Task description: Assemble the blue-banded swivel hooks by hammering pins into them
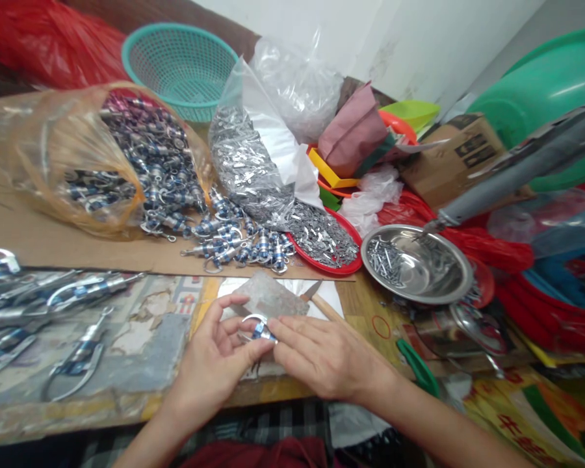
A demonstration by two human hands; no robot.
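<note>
Between my two hands, above the near edge of the table, is a small blue-and-silver metal hook clip (260, 329) with a curved arm. My left hand (219, 341) pinches it between thumb and fingers from the left. The fingers of my right hand (322, 354) close on its right end, partly hiding it. Just beyond the hands lies a flat grey metal block (273, 296) on white paper. A knife (324, 304) with a wooden handle rests beside the block. Similar larger-looking hook clips (80, 351) lie on the table to the left.
An orange-tinted bag (53, 156) spills many hook clips (244, 244) onto cardboard. A clear bag (248, 156) and red dish (353, 263) hold small metal plates. A steel bowl (461, 266) with pins sits right, beneath a grey tool (526, 166). A teal basket (175, 101) stands behind.
</note>
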